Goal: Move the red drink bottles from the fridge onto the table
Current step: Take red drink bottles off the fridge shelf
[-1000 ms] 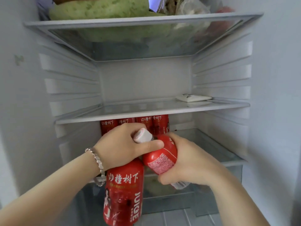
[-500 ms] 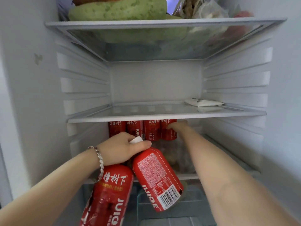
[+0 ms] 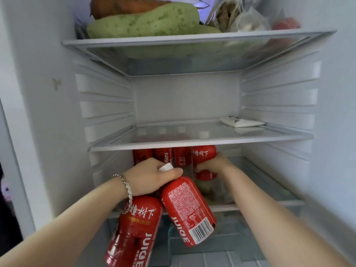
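Head view, fridge (image 3: 57, 132): you are looking into the open compartment, with both arms reaching in under the middle shelf.
Left hand (image 3: 152, 176): your fingers are curled round the necks of two red bottles at once. A white cap (image 3: 166, 167) shows between your thumb and fingers, and a silver bracelet (image 3: 125, 185) sits on that wrist.
First held bottle (image 3: 134, 232): it hangs below your left wrist in front of the fridge, with its base tilted down to the left.
Second held bottle (image 3: 188, 211): it hangs just beside the first, base angled to the right, barcode facing you.
Right hand (image 3: 213, 164): your fingers are wrapped round the body of the gripped bottle (image 3: 204, 157), at the right end of the lower shelf's row. You cannot tell whether it rests on the shelf.
Bottle row (image 3: 163, 156): three more red bottles stand upright at the back, and the middle shelf hides their tops.
Middle shelf (image 3: 192, 140): glass, with a flat white packet (image 3: 240, 121) at its right rear.
Top shelf (image 3: 192, 38): it carries a green gourd (image 3: 146, 22), an orange-brown vegetable (image 3: 123, 6) on top of it, and clear bags of food (image 3: 231, 14).
Drawer (image 3: 231, 243): clear, below the lower shelf. You cannot make out what is in it.
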A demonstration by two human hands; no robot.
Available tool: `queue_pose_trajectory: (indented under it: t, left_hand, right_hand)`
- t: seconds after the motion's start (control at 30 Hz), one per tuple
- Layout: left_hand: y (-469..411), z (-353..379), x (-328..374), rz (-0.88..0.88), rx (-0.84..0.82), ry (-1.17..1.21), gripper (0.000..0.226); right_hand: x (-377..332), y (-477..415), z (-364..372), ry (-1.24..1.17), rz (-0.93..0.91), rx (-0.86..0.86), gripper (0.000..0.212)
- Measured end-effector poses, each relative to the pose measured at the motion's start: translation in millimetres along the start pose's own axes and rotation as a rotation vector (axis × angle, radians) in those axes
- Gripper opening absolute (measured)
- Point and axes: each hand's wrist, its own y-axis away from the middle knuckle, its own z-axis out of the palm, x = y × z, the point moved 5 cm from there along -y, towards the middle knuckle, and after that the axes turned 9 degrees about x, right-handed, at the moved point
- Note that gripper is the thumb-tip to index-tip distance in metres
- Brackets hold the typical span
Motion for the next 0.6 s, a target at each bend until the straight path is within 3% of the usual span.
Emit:
queue_pose_trajectory:
  t: [0.13,0.37,0.47,0.53,0.6]
  left_hand:
    - [3,0,9,0.013,-0.038,-0.101,0.05]
    - [7,-5,17,0.062,-0.044,-0.242,0.058]
    - [8,-5,20,0.071,-0.04,-0.251,0.054]
    - [11,-4,21,0.075,-0.037,-0.264,0.051]
    - [12,-2,23,0.082,-0.027,-0.288,0.05]
  right_hand:
    - [6,59,-26,-0.103,0.013,-0.018,0.051]
    - [3,120,-52,-0.047,-0.004,-0.072,0.08]
    - [-7,126,-52,-0.198,-0.031,-0.021,0.082]
    - [-19,130,-52,-0.318,-0.083,0.102,0.061]
    - [-32,135,-55,-0.236,-0.194,0.244,0.029]
